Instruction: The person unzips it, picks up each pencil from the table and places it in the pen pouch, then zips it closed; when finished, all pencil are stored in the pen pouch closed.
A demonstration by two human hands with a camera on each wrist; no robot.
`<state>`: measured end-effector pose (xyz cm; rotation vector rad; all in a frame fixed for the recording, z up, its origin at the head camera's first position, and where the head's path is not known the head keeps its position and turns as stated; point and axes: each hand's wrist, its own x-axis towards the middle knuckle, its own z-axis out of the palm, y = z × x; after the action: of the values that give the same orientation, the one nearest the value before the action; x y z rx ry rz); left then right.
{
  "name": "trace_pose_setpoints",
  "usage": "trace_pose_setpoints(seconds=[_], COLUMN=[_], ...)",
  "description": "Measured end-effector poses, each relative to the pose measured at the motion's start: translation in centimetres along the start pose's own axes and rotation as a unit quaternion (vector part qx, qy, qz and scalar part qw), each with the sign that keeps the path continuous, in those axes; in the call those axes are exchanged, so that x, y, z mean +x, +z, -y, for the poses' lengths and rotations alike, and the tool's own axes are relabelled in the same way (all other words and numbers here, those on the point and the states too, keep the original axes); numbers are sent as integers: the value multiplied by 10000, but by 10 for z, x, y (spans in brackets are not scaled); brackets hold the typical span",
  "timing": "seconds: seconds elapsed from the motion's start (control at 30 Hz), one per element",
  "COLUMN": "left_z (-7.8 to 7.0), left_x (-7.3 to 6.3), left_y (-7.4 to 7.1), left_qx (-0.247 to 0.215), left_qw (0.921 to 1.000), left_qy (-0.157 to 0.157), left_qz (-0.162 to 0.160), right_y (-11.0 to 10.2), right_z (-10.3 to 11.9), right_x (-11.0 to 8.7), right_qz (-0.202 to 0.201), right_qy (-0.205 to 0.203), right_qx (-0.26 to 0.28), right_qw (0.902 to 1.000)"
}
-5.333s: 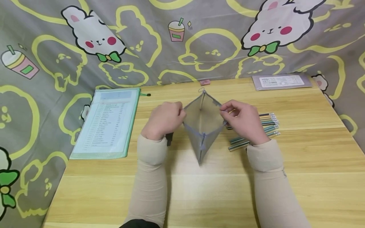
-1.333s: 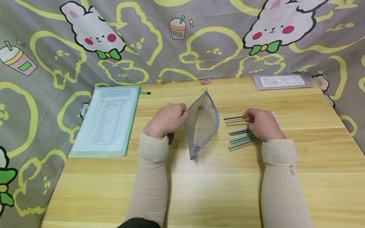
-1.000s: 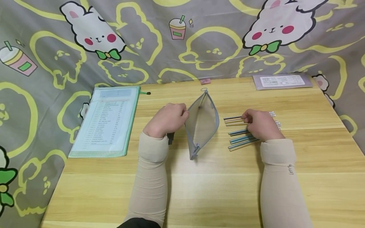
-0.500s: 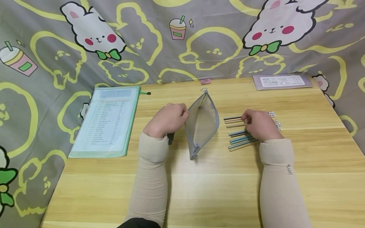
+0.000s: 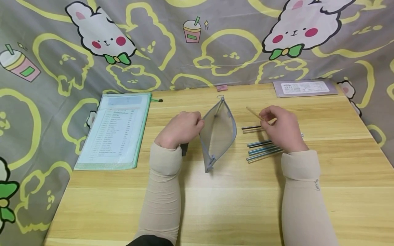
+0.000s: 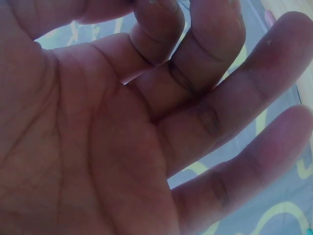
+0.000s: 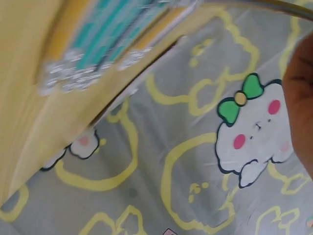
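My left hand (image 5: 180, 128) pinches the left edge of a grey zip pouch (image 5: 220, 133), whose mouth gapes upward. In the left wrist view the palm (image 6: 98, 132) fills much of the picture, the last fingers spread and the pouch hidden. Between thumb and fingertips my right hand (image 5: 281, 128) holds a yellowish pencil (image 5: 253, 113), its tip slanting up toward the pouch. Below that hand several pencils (image 5: 261, 149) lie side by side on the table, partly covered by it. The right wrist view has their pale eraser ends (image 7: 73, 73), with part of my right hand (image 7: 301, 98) at the edge.
A green-edged document folder (image 5: 112, 133) lies at the left of the wooden table (image 5: 227, 212). At the back are a small pink block (image 5: 222, 88) and a flat grey packet (image 5: 304, 88) with a white label. A dark object (image 5: 184, 149) shows beside the left wrist.
Earlier both hands held the pouch's edges; the right hand then moved to the pencils. In the last half second it has raised one pencil from the row. The left hand stays on the pouch.
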<state>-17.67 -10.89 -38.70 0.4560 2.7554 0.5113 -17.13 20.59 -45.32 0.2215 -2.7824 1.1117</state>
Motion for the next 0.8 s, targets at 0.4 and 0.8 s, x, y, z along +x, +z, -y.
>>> trace_pose_setpoints(seconds=[0.4, 0.8], left_z=[1, 1], left_x=[0, -1], left_y=[0, -1], left_qx=[-35, -37], left_qw=[10000, 10000], left_qy=[46, 53], left_qz=[-26, -43], right_y=[-1, 7], right_z=[50, 80], right_x=[-3, -7], right_qz=[-1392, -1368], right_qy=[-37, -199], right_qx=[2217, 4927], right_qw=[9651, 8591])
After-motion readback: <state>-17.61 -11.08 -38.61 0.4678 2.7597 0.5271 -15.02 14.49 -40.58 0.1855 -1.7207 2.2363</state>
